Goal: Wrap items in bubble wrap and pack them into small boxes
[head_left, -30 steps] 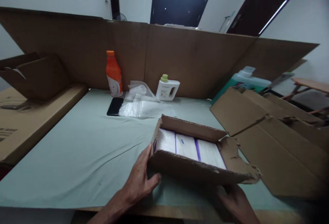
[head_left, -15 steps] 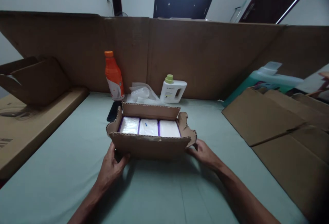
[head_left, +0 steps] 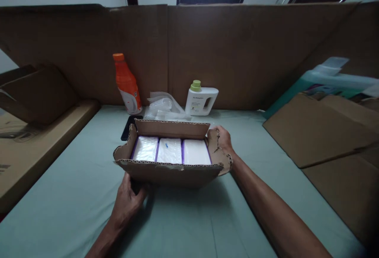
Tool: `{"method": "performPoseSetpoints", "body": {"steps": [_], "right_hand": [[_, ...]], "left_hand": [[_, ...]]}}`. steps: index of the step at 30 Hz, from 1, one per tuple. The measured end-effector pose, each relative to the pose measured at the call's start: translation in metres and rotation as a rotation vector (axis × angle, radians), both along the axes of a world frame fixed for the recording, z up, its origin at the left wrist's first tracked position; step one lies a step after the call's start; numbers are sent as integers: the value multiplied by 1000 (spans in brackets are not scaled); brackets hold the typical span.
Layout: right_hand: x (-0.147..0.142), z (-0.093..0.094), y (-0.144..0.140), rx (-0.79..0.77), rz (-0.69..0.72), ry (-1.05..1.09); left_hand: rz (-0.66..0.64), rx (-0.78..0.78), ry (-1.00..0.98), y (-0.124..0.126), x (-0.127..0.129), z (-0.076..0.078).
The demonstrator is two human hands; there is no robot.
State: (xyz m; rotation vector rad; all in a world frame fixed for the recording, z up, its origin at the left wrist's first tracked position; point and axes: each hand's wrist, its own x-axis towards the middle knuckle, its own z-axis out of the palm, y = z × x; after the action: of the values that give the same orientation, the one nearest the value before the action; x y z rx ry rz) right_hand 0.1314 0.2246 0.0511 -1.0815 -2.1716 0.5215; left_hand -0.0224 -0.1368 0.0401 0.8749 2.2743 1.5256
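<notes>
My left hand (head_left: 127,202) grips the near left corner of the open brown cardboard box (head_left: 168,173); my right hand (head_left: 223,139) holds its torn right flap. The box sits mid-table on the pale green cloth (head_left: 74,179), with three white packs (head_left: 170,150) inside. I judge I am positioning it; reaching the packs calls for releasing one hand.

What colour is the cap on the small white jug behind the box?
Light green, on the white jug, clearest in the head view.
</notes>
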Motion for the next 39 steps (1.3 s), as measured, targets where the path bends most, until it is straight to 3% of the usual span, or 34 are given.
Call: {"method": "performPoseSetpoints", "body": {"steps": [3,8,11,14,16,18,21,24,27,33,36,39], "right_hand": [[49,14,-16,-57,-126,134],[181,36,-57,-56,-426,259],[254,39,-83,-46,-588,245],[292,42,-111,63,-633,125],[287,44,-131,201,-549,30],[256,43,-152,217,-341,-1],[179,34,-177,-34,67,11],[105,24,-184,-218,284,-17],[63,19,-174,-254,331,-38],[25,16,-139,-186,278,-59],[24,13,-124,-130,252,-80],[50,9,-112,-47,221,-123]], "left_hand": [[-11,21,-1,0,0,1],[-60,74,9,-1,0,3],[-63,85,37,-2,0,4],[-72,78,28,-4,1,6],[-79,95,25,-4,2,8],[-74,122,30,-3,3,9],[-58,149,33,-2,4,10],[-67,122,40,-3,5,10],[-79,57,42,-1,0,12],[-82,-1,67,35,-25,22],[-108,-4,57,57,-36,25],[-136,14,43,56,-39,23]]}}
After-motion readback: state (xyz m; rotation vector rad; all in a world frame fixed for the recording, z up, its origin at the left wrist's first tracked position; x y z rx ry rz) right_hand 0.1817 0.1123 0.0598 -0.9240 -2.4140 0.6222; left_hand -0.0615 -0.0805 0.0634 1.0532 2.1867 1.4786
